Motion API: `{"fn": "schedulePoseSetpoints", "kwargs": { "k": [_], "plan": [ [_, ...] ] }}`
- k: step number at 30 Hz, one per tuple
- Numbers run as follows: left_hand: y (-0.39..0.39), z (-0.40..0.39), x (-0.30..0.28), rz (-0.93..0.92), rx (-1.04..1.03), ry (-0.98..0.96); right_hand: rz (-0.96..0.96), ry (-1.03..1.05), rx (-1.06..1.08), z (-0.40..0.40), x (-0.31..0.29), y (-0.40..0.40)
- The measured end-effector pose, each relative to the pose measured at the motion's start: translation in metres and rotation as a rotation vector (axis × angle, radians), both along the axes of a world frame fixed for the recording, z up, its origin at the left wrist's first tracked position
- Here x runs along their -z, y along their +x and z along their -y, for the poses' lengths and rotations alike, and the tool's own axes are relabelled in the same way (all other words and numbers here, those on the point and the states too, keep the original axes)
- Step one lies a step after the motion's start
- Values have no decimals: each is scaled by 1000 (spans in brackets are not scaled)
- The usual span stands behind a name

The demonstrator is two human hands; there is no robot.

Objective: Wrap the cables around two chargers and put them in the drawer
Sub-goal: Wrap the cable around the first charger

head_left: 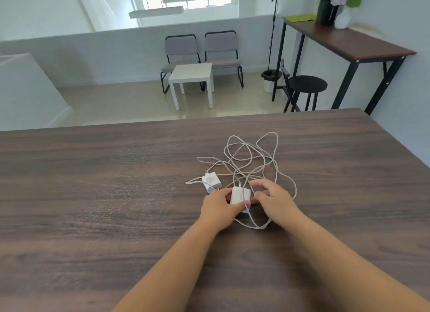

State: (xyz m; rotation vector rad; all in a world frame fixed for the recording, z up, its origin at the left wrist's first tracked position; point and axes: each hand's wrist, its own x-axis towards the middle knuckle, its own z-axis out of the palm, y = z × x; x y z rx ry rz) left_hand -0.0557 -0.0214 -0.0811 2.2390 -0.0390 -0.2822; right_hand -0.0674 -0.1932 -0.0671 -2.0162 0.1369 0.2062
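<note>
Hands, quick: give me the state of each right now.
Left hand: closed on the nearer charger.
Right hand: fingers curled at that charger's cable; a firm grip cannot be told.

Table (116, 195) under both hands: dark wood-grain, matt | charger (239, 195) between hands: white smooth plastic, satin | cables (251, 153) beyond hands: white, matt sheath | second charger (210, 182): glossy white plastic

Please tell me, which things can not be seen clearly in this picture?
- Drawer: nowhere in the head view.
- Held charger: partly covered by the left hand and right hand.
- Cables: tangled; which belongs to the other charger is unclear.
</note>
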Motion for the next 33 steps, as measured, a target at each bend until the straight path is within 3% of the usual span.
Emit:
{"fn": "schedulePoseSetpoints", "kwargs": {
  "k": [5,16,21,25,30,33],
  "plan": [
    [2,-6,-3,-138,-73,-185,-39,115,28,3,5,-2],
    [-1,-30,-19,-1,-185,-508,105,134,92,7,-8,-7],
    [1,-32,-71,19,-24,-642,340,56,17,-1,-50,12],
    [2,-36,-119,39,166,-646,409,7,-153,-8,-99,31],
    [-3,-31,-171,127,321,-725,393,249,-335,-28,-137,46],
    [-3,-27,-194,219,333,-799,432,255,-335,-36,-156,40]
  ]
}}
